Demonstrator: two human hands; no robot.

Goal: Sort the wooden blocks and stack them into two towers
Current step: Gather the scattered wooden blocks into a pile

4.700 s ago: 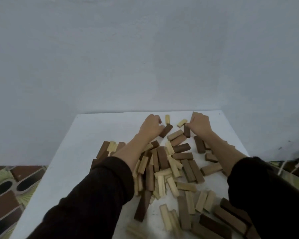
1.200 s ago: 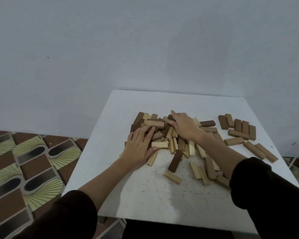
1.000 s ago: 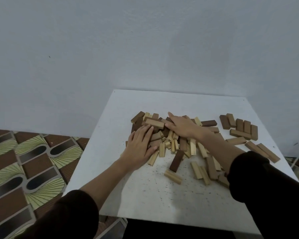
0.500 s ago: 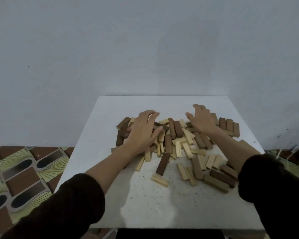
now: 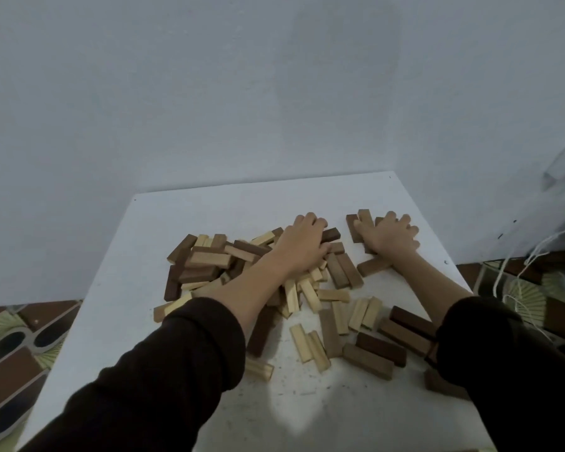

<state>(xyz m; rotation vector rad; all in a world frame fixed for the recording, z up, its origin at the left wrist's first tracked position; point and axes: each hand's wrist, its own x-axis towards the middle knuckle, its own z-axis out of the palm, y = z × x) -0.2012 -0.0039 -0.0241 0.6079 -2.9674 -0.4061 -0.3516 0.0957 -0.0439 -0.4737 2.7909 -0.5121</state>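
A mixed pile of light and dark wooden blocks (image 5: 207,260) lies across the middle of the white table (image 5: 209,213). My left hand (image 5: 302,241) lies on the pile's far right part, fingers curled down over a dark block (image 5: 331,234) that sticks out from under them. My right hand (image 5: 388,238) rests flat with spread fingers on a small group of dark blocks (image 5: 353,227) at the far right. More loose blocks, light (image 5: 309,345) and dark (image 5: 380,349), lie near the front between my forearms. No tower stands anywhere.
A plain wall rises just behind the table's far edge. A patterned tile floor (image 5: 13,340) shows past the left edge. White cords (image 5: 535,256) and clutter sit beyond the right edge. Bare tabletop shows at the far left and along the front.
Both hands have moved farther away and to the right. My right hand came down onto the dark blocks at the far right, and my left hand's fingers curled over a dark block.
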